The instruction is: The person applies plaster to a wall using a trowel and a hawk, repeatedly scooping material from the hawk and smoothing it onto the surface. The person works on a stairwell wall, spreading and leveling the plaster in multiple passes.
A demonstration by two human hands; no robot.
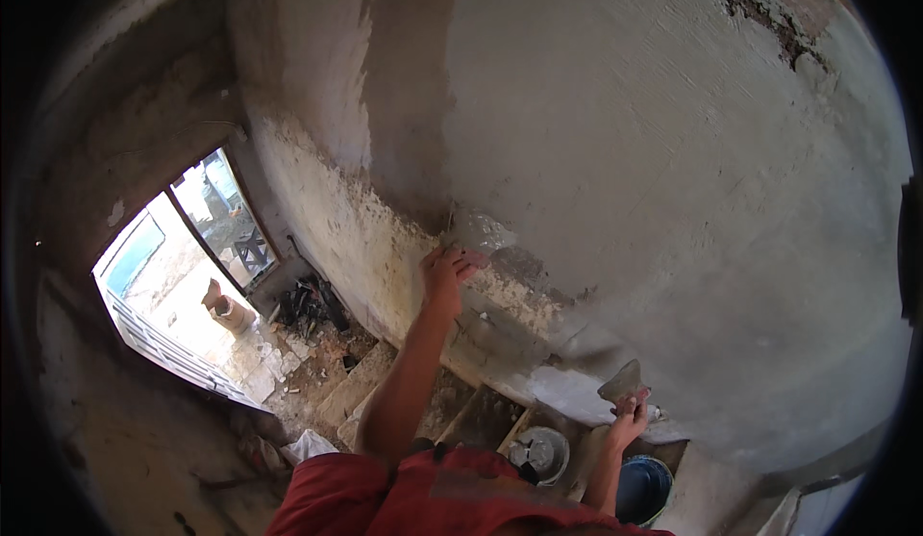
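Observation:
My left hand (444, 274) is raised against the wall, at the ragged lower edge of the smooth grey plaster (615, 151). Its fingers are bent around a small pinkish piece, which I cannot make out. A shiny wet patch (484, 231) of plaster lies just above those fingers. Lower and to the right, my right hand (630, 415) grips a trowel (621, 380), its grey, mortar-smeared blade tilted up close to the wall. Below the right hand, the bare rough strip of wall (577, 387) shows pale smears.
Steps (481, 419) run down along the wall's foot. On them stand a pale bucket (540, 452) with grey mortar and a dark bucket (642, 490) beside my right forearm. Rubble (322, 368) and dark clutter (312, 303) lie near the bright doorway (173, 267) at left.

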